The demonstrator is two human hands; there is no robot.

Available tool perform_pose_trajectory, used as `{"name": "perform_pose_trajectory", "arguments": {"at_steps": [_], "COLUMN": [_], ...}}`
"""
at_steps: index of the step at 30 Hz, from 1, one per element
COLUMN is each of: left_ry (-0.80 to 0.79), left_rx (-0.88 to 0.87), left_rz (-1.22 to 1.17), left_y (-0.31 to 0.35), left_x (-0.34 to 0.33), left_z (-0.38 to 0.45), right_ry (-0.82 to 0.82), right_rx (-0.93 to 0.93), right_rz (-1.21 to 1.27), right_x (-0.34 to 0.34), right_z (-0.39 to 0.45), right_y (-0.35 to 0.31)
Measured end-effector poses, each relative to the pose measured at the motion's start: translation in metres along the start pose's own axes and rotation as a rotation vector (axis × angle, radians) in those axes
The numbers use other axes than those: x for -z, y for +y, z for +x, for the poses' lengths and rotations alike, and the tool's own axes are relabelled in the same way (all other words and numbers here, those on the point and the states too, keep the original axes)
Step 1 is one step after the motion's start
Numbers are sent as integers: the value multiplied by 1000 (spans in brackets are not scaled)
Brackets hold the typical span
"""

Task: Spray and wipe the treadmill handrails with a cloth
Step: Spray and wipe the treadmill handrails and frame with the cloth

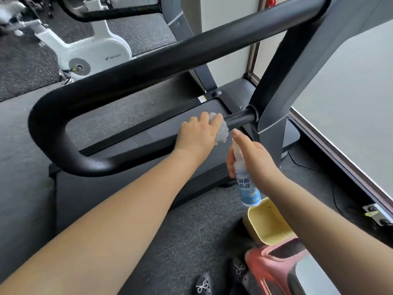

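Note:
A thick black looped handrail (pixel 148 67) of the treadmill runs from lower left to upper right; its lower bar (pixel 240 119) meets the grey upright post. My left hand (pixel 197 135) grips a crumpled pale cloth (pixel 222 134) wrapped round that lower bar, close to the post. My right hand (pixel 255 165) holds a white and blue spray bottle (pixel 246 182) upright just right of the cloth, the index finger on top of the nozzle, which points toward the bar.
The treadmill belt (pixel 131 124) lies beneath the rail. A yellow tub (pixel 268 222) and a pink container (pixel 274 269) stand on the floor at lower right beside my shoes. A white exercise bike (pixel 93 54) is at the upper left. A window sill (pixel 340 158) runs along the right.

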State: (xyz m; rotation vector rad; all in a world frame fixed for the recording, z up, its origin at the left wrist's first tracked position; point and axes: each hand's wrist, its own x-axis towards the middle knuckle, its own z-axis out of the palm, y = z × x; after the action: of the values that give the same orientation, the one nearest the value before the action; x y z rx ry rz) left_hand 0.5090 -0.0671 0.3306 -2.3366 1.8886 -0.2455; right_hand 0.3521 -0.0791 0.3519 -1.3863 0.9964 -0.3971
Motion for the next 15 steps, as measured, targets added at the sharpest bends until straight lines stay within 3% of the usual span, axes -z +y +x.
{"name": "perform_pose_trajectory", "arguments": {"at_steps": [5, 9, 15], "left_ry": [-2, -10, -34], "left_rx": [131, 280, 206], "left_rz": [-116, -43, -36], "left_y": [-57, -94, -40], "left_x": [5, 9, 10], "left_z": [-54, -99, -44], "right_ry": [-31, -39, -4], "right_rx": [12, 9, -22], "right_rz": [40, 71, 93], "right_x": [0, 6, 29], "right_z": [12, 21, 26], "right_y": [-2, -5, 3]}}
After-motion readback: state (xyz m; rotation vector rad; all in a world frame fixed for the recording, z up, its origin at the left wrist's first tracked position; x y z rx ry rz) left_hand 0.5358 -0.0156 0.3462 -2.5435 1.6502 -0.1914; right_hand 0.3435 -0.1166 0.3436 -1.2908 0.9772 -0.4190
